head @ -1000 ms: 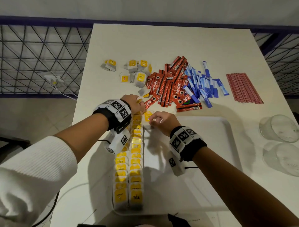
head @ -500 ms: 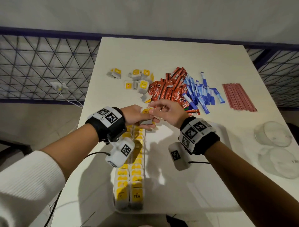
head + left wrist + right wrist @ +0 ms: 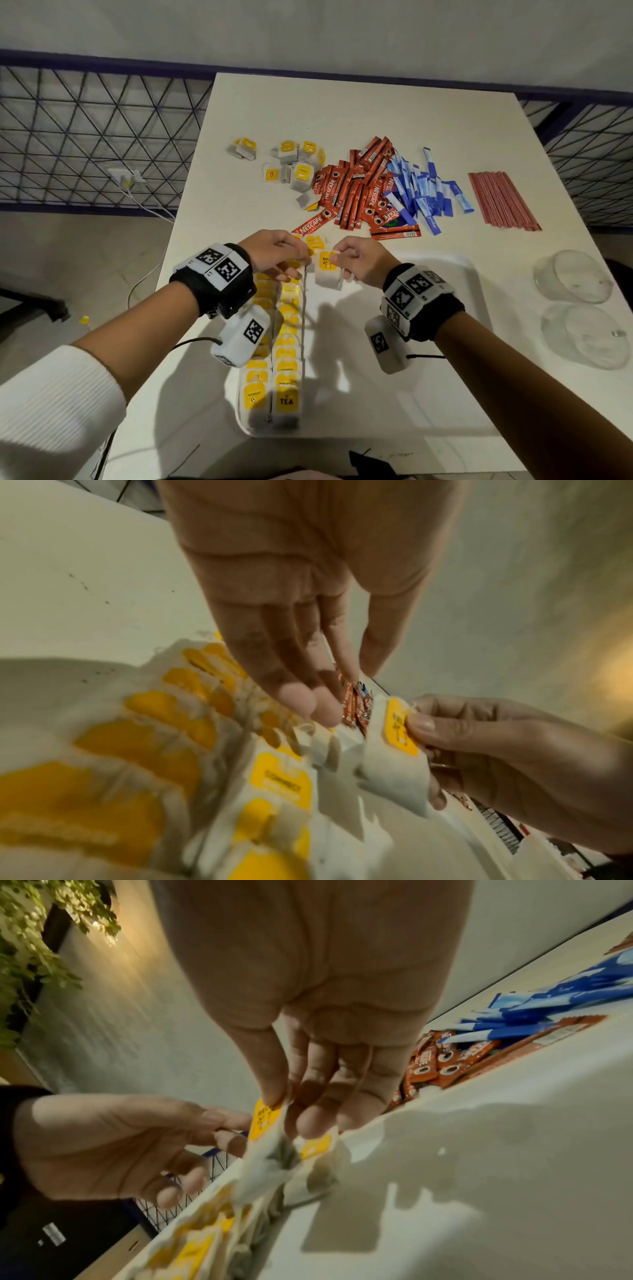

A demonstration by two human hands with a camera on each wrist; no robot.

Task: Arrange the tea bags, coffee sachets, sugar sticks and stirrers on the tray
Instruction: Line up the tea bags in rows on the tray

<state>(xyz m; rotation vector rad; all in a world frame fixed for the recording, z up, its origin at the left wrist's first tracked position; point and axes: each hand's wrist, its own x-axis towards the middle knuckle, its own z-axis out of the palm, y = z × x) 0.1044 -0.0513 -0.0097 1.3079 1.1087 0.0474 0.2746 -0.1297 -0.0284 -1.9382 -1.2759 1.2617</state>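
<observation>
Over the tray's (image 3: 459, 270) far left corner, the right hand (image 3: 359, 262) pinches a yellow-labelled tea bag (image 3: 328, 270) by its top — the left hand (image 3: 274, 251), fingers loosely extended and holding nothing, hovers at the head of two tea-bag rows (image 3: 274, 359). Coffee sachets (image 3: 356, 192) wait on the tabletop (image 3: 342, 113) beyond.

The head view is evenly and fairly brightly lit from above; the forearms and wrist units cast hard dark shadows on the tray (image 3: 445, 342), and the counter (image 3: 342, 113) shows no glare. Its straight edges bow outward near the frame borders. Both wrist views are dimmer and warmer, with a yellowish glow on the wall behind. In the left wrist view the rows of tea bags (image 3: 143, 745) smear with motion blur, and the palm close to the lens is soft.
</observation>
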